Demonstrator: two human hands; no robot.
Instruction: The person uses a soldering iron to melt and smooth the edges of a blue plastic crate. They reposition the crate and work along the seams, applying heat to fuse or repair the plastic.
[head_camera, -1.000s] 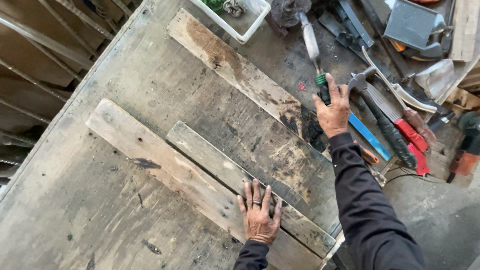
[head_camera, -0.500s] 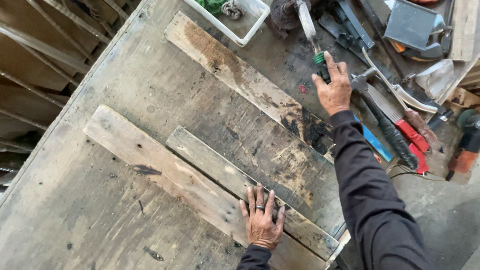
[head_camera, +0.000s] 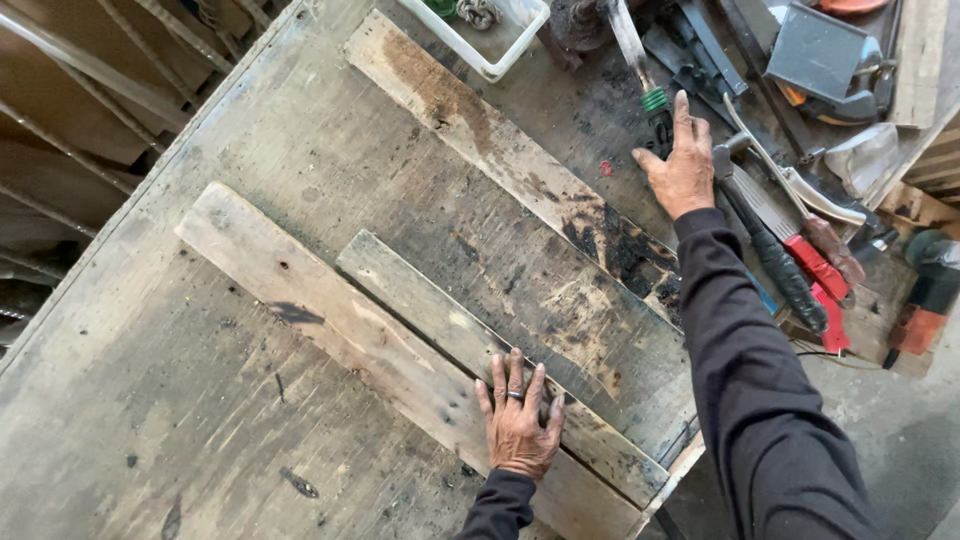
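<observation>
left fingers: spread flat, pressed palm-down on wood, a ring on one finger; nothing pinched.
left hand (head_camera: 517, 425): lies across the seam where the long plank (head_camera: 330, 320) and the short plank (head_camera: 470, 345) meet, near their close ends.
right fingers: stretched forward and close together, tips touching the dark grip of the green-collared tool (head_camera: 640, 75); whether they close round it cannot be told.
right hand (head_camera: 682, 165): reaches to the far right side of the worktable (head_camera: 200, 420), dark sleeve trailing back.
planks: the two lie side by side, touching, slanted across the table; a third, stained plank (head_camera: 510, 160) lies well apart, further up.
near right hand: red-handled tool (head_camera: 815, 270) and black-handled tool (head_camera: 780, 265) just beside the wrist.
further out: white tray (head_camera: 500, 50) at the top edge.
</observation>
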